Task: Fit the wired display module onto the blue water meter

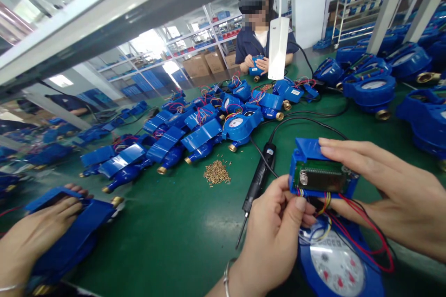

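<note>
My right hand [393,190] holds a blue plastic display housing [306,148], fingers along its top and thumb side beneath. A green circuit board with a dark display [322,178] sits in the housing. My left hand [270,236] is closed at the lower left corner, its thumb and fingers pinching the thin coloured wires [327,202] just below the board. What lies between those fingertips is partly hidden. Red and black wires loop down on the right. Directly below is a blue water meter [336,264] with a round white dial, cut off by the frame's bottom edge.
A black electric screwdriver [259,174] lies left of my hands, its cord running back. Beyond it is a pile of small brass screws [216,172]. Several blue meters [204,137] crowd the green table [167,227]. A co-worker's hand [52,222] holds a meter at left; another person [258,41] sits opposite.
</note>
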A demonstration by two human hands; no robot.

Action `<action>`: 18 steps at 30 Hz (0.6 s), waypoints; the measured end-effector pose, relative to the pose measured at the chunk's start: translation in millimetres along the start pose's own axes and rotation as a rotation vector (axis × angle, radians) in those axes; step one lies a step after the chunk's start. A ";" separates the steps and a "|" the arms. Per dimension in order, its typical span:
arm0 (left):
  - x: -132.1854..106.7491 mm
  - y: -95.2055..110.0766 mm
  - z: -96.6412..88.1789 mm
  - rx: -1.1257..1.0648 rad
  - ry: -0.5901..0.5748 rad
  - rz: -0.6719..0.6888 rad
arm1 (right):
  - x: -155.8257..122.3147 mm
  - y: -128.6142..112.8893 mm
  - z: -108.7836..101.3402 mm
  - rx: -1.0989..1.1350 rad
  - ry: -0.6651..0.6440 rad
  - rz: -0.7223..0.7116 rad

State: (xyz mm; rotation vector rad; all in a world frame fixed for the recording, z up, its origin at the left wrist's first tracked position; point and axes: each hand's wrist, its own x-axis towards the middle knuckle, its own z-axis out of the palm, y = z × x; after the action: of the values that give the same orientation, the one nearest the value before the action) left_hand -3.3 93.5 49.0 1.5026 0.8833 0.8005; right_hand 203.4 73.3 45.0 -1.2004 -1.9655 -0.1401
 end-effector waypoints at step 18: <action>2.6 -0.4 14.1 -0.023 0.379 0.141 | 2.7 -7.0 0.3 -0.030 -0.009 0.028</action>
State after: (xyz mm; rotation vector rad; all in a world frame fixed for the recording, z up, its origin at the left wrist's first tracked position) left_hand 10.2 89.1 47.1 1.4274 1.0478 1.2221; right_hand 197.2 71.5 48.7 -1.2492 -1.9605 -0.1504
